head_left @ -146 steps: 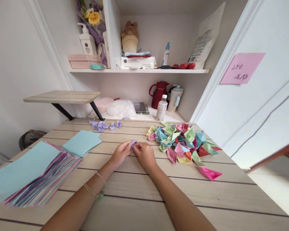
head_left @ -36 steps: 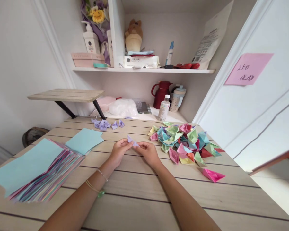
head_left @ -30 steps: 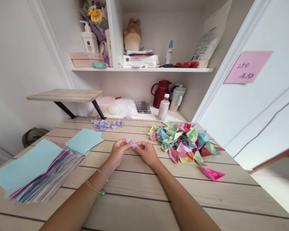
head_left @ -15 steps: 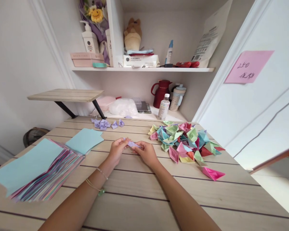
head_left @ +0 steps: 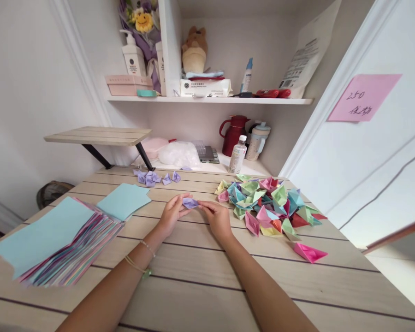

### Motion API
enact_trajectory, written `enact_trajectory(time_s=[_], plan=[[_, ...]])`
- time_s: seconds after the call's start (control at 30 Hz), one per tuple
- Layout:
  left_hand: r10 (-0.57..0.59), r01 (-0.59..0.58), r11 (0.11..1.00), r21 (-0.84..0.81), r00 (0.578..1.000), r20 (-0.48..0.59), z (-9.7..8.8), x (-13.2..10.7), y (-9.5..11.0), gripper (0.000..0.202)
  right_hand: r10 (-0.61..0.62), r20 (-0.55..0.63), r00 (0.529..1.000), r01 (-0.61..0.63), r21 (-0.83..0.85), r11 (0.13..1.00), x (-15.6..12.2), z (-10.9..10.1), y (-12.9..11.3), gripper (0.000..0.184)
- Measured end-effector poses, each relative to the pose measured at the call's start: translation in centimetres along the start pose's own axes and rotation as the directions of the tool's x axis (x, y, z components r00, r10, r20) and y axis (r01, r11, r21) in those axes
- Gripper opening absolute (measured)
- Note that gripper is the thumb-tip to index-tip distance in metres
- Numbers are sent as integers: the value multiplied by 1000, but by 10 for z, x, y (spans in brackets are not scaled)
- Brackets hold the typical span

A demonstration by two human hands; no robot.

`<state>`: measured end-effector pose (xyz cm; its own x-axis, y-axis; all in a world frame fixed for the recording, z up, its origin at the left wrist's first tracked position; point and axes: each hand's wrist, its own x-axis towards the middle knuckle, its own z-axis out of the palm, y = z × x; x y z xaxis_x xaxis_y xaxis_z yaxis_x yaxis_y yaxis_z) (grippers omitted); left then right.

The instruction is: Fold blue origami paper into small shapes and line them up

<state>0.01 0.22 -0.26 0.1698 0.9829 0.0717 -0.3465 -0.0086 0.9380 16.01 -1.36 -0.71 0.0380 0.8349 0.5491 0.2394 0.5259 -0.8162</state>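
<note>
Pinching purple paper [head_left: 190, 203]; note [head_left: 365, 99] "250"

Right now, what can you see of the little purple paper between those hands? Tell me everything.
The purple paper is small and folded, with a narrow, pointed outline; it looks thin and matte. Finer creases are too small to make out. It points from side to side, its left end against the fingers of the left hand, its right tip at the fingertips of the right hand. Its underside is hidden.
</note>
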Motion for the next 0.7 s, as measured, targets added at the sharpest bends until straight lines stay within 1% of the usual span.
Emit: enact_trajectory(time_s=[0.1, 0.27, 0.47, 0.57, 0.63, 0.7], plan=[[15, -15, 1000, 7, 1000, 11, -2, 2, -2, 38, -12, 7, 1000, 12, -20, 1000, 0, 0, 1, 17], [48, -49, 999, -19, 997, -53, -4, 5, -1, 38, 37, 12, 999, -36, -66, 997, 0, 0, 3, 16], [26, -32, 998, -57, 994, -103, -2, 8, -5, 42, 4, 50, 999, 5, -185, 983, -3, -3, -5, 17], [59, -77, 994, -81, 979, -197, -5, 10, -7, 44, 23, 20, 1000, -17, -239, 971, -4, -2, -11, 19], [101, -124, 990, -69, 956, -274, -8, 11, -9, 40, 57, -42, 998, -65, -233, 970, -2, 1, -14, 21], [136, -161, 986, -46, 930, -343, -12, 13, -11, 36, 87, -62, 994, -99, -210, 973, 4, 7, -16, 22]])
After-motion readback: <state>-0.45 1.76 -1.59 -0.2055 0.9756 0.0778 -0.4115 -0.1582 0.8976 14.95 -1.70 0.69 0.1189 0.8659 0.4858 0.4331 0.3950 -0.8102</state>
